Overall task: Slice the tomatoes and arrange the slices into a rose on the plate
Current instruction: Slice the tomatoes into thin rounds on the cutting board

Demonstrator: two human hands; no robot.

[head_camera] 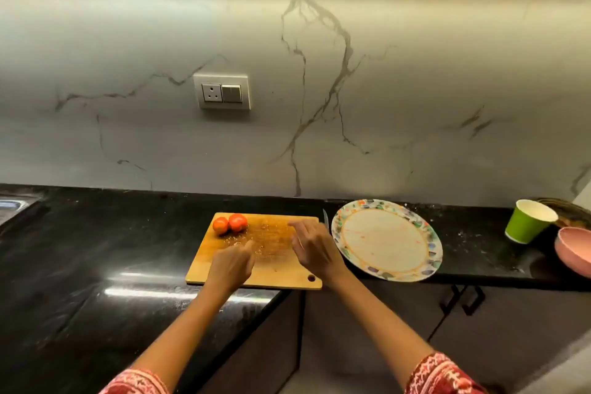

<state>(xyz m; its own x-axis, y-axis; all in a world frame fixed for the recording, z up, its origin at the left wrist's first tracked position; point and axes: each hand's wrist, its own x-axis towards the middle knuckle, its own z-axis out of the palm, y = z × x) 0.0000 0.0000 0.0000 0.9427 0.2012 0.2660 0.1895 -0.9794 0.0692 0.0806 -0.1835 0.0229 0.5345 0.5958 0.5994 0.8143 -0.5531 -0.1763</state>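
Note:
Two whole red tomatoes (230,223) sit side by side at the far left corner of a wooden cutting board (275,278). My left hand (232,265) hovers over the board's middle, fingers loosely curled, holding nothing. My right hand (315,248) is over the board's right part with fingers relaxed and nothing in it. A knife (325,217) lies between the board and the plate, mostly hidden behind my right hand. The round white plate (431,253) with a coloured rim lies to the right of the board with no slices on it.
The black stone counter (96,249) runs along a marble wall. A green paper cup (527,221) and a pink bowl (572,249) stand at the far right. A sink edge (12,205) shows at the far left. The board and plate overhang the counter's front edge.

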